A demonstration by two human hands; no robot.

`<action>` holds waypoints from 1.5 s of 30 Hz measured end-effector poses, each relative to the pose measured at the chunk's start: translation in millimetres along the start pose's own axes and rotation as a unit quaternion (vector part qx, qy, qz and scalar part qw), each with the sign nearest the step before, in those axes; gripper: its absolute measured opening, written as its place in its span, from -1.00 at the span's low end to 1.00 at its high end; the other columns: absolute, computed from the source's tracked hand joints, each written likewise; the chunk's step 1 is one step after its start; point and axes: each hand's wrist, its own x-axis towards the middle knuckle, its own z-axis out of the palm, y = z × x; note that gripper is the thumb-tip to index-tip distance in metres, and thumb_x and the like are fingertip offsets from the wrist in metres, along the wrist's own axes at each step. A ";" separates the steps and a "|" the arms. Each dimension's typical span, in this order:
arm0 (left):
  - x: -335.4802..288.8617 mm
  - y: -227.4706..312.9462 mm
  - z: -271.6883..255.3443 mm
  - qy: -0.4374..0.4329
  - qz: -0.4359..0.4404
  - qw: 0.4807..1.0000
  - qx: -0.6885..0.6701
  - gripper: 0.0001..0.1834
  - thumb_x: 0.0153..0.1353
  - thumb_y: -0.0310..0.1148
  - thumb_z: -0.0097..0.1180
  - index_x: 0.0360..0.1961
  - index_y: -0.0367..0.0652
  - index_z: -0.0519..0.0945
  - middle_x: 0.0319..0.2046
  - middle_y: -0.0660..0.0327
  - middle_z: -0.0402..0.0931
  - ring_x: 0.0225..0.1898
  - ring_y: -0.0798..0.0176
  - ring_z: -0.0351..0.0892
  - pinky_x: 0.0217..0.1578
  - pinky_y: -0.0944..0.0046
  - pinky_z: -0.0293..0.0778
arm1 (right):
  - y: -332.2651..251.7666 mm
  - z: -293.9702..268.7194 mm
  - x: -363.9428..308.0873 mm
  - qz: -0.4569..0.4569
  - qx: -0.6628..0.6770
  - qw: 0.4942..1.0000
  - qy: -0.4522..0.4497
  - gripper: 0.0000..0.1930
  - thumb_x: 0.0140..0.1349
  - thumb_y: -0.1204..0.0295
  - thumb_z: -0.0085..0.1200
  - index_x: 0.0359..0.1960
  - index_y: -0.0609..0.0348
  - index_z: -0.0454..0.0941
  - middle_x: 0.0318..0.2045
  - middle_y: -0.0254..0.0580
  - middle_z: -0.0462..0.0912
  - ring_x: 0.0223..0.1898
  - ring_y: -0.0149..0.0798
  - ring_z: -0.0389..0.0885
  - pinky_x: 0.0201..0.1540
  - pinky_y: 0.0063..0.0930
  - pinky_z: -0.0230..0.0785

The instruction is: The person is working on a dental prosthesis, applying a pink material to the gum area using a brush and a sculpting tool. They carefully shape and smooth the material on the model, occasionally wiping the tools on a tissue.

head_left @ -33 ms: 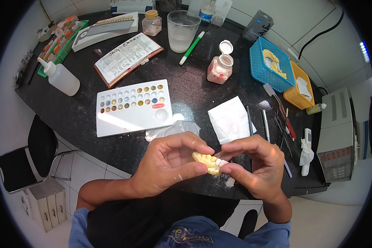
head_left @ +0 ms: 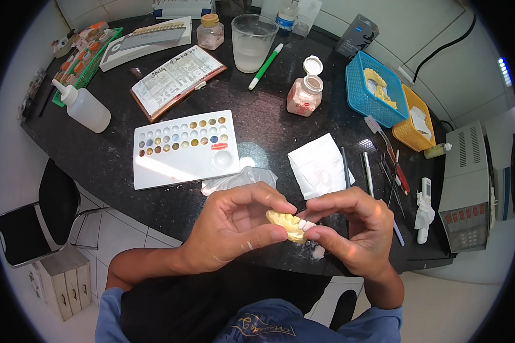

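Here, both hands work close together above the near edge of a black countertop (head_left: 257,123). Between them is a yellow dental cast (head_left: 283,222), raised off the surface, with white tooth crowns (head_left: 304,224) along its right part. The left hand (head_left: 234,223) pinches the cast's left part between thumb and forefinger. The right hand (head_left: 355,231) has its thumb and forefinger closed on the crowned end; whether its other fingers touch the cast cannot be told.

Just beyond the left hand lies crumpled clear plastic (head_left: 243,182), next to a white mixing palette (head_left: 180,166) with dabs of colour in its wells. Beyond the right hand rests a folded white tissue (head_left: 316,168), with slim tools to its right. Farther back stands a jar (head_left: 303,98) of pinkish powder, lid flipped up, and a blue basket (head_left: 363,108) holds more yellow casts (head_left: 377,86).
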 end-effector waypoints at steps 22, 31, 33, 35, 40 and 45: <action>2.5 -0.2 1.0 0.060 -0.015 0.998 -0.003 -0.30 0.08 -0.37 0.36 0.17 -0.28 0.25 -0.01 0.05 0.44 0.07 0.24 0.49 0.11 0.25 0.44 | 3.2 5.6 4.1 -0.040 -0.122 0.992 0.005 -0.71 -0.07 0.46 0.42 -0.29 0.22 0.62 -0.34 -0.18 0.66 -0.44 -0.37 0.66 -0.42 -0.55 0.48; 2.8 3.7 9.0 0.061 0.006 0.998 0.009 -0.37 0.13 -0.64 0.21 0.21 -0.33 0.22 -0.06 0.05 0.48 0.04 0.28 0.50 0.14 0.26 0.41 | 0.5 12.8 5.1 -0.109 -0.179 0.977 0.043 -0.70 -0.10 0.51 0.41 -0.29 0.20 0.61 -0.34 -0.15 0.66 -0.43 -0.30 0.67 -0.43 -0.51 0.52; 3.1 2.9 9.3 0.057 0.014 0.998 0.008 -0.37 0.13 -0.64 0.21 0.20 -0.33 0.23 -0.07 0.05 0.49 0.03 0.28 0.51 0.13 0.26 0.41 | 1.7 13.0 4.9 -0.122 -0.188 0.974 0.042 -0.68 -0.11 0.49 0.42 -0.27 0.20 0.61 -0.34 -0.14 0.66 -0.41 -0.28 0.68 -0.41 -0.51 0.52; 3.1 2.5 8.3 0.057 0.015 0.998 0.010 -0.37 0.13 -0.64 0.21 0.20 -0.34 0.23 -0.08 0.06 0.50 0.02 0.28 0.51 0.13 0.26 0.41 | 7.2 12.8 4.9 -0.145 -0.199 0.969 0.037 -0.62 -0.12 0.44 0.45 -0.23 0.22 0.60 -0.34 -0.11 0.65 -0.39 -0.26 0.68 -0.40 -0.51 0.52; 3.2 4.8 12.5 0.067 0.015 0.998 0.013 -0.37 0.11 -0.62 0.24 0.19 -0.33 0.24 -0.12 0.07 0.51 0.00 0.29 0.52 0.11 0.27 0.42 | 5.2 2.7 2.5 -0.112 -0.086 0.988 0.057 -0.42 -0.14 0.27 0.50 -0.09 0.30 0.55 -0.29 -0.08 0.66 -0.26 -0.27 0.68 -0.21 -0.51 0.50; 2.7 -0.1 10.6 0.063 0.075 0.991 0.089 -0.40 0.07 -0.60 0.29 0.11 -0.29 0.29 -0.12 0.10 0.51 -0.03 0.32 0.54 0.10 0.25 0.41 | 1.3 3.2 -1.7 0.001 0.022 0.998 0.063 -0.58 -0.04 0.42 0.42 -0.14 0.33 0.59 -0.25 -0.10 0.68 -0.20 -0.33 0.65 -0.12 -0.50 0.47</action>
